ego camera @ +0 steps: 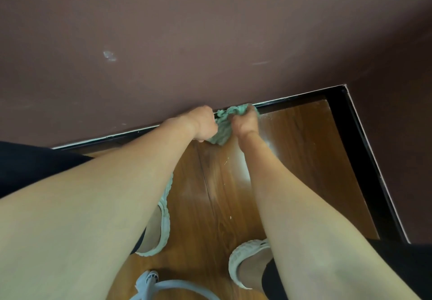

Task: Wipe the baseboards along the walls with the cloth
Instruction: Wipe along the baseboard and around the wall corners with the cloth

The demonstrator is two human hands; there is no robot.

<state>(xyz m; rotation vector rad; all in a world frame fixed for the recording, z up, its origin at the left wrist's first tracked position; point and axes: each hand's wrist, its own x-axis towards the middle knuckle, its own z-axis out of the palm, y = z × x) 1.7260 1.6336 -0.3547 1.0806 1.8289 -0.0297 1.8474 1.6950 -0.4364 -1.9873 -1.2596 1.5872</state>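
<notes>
A crumpled green cloth (223, 125) is bunched between both my hands at the foot of the brown wall (187, 42). My left hand (202, 123) grips its left end with curled fingers. My right hand (245, 120) grips its right part and holds it against the black baseboard (292, 99), which runs along the wall to the corner (343, 88). A second stretch of black baseboard (364, 159) runs down the right wall. The part of the baseboard behind my hands is hidden.
Wooden floor (292, 159) fills the corner, with light dust streaks near my right wrist. My feet in pale sandals (243, 264) stand below. A white curved object with a small round part (149, 281) lies at the bottom edge.
</notes>
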